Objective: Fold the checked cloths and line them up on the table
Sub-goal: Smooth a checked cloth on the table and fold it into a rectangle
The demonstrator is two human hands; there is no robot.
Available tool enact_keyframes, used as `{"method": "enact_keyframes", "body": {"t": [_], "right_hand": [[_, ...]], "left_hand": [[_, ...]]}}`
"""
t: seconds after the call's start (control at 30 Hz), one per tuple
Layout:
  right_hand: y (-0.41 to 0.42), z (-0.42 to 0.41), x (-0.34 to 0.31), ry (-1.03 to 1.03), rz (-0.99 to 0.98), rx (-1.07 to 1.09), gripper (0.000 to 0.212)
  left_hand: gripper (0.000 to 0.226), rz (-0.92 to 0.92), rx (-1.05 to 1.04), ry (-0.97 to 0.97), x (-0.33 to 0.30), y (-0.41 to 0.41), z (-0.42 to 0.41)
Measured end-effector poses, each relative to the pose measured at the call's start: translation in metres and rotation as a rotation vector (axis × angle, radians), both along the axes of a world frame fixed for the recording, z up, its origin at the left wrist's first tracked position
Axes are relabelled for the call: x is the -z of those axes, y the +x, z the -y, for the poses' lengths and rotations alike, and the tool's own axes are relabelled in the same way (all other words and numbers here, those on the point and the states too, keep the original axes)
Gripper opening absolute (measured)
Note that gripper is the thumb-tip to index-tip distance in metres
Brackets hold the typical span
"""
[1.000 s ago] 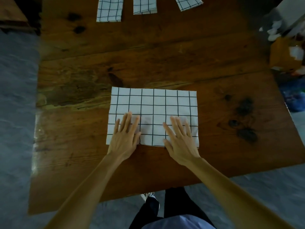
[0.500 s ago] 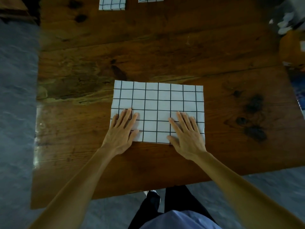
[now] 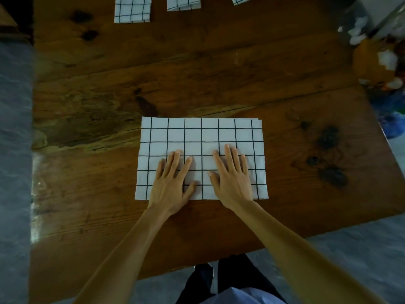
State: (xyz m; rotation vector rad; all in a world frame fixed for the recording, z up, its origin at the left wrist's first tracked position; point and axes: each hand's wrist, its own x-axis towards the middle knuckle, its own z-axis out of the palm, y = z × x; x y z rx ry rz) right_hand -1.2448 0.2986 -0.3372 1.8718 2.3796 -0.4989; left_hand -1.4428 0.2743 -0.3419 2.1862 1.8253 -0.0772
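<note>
- A white cloth with a black grid of checks (image 3: 201,137) lies flat as a wide rectangle on the dark brown wooden plank table (image 3: 219,69), nearer the table's near edge than its far edge and roughly midway between its left and right edges.
- The left hand (image 3: 169,183) rests palm down on the near-left part of this cloth, fingers straight and slightly spread, thumb out to the right; the wrist crosses the cloth's near edge.
- The right hand (image 3: 232,178) lies palm down on the near-right part, fingers straight and close together, thumb out to the left, just beside the left thumb but apart from it.
- Neither hand curls round the fabric; both press flat on top.
- At the table's far edge, three folded checked cloths sit in a row, cut off by the top of the view: a left folded cloth (image 3: 132,9), a middle folded cloth (image 3: 183,3) and a right folded cloth (image 3: 243,0), which is tilted.
- Beyond the table's far-right corner stands a blurred heap of white, orange and blue clutter (image 3: 388,66).
- Grey floor (image 3: 13,150) shows beyond the left edge.
</note>
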Motion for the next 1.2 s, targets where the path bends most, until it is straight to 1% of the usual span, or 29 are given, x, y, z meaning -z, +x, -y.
{"method": "enact_keyframes", "body": {"t": [0.13,0.27,0.53,0.83,0.97,1.1,1.13,1.2], "right_hand": [[-0.001,-0.001,0.0,0.003,0.011,0.002,0.062],[-0.001,-0.002,0.002,0.014,0.01,-0.021,0.062],[-0.001,-0.004,0.002,0.009,0.0,-0.013,0.063],[0.001,-0.004,0.002,0.014,0.008,-0.009,0.063],[0.001,-0.005,0.002,0.005,0.033,-0.019,0.064],[0.001,-0.005,-0.002,-0.011,0.044,0.038,0.068],[-0.003,-0.005,-0.006,-0.019,0.037,0.035,0.068],[-0.02,-0.005,-0.014,-0.027,-0.019,-0.041,0.065]], "left_hand": [[0.073,0.017,0.0,0.015,-0.007,-0.001,-0.002],[0.068,0.045,-0.05,0.069,-0.012,0.003,-0.01],[0.072,0.012,-0.08,0.022,-0.003,0.0,-0.012],[0.072,-0.013,-0.093,0.03,-0.001,0.001,-0.013],[0.073,-0.039,-0.151,0.013,-0.002,-0.009,-0.008],[0.072,-0.032,-0.187,-0.012,-0.005,-0.019,-0.004],[0.072,-0.03,-0.179,-0.013,-0.005,-0.019,-0.004],[0.073,-0.024,-0.172,-0.014,-0.005,-0.017,-0.004]]}}
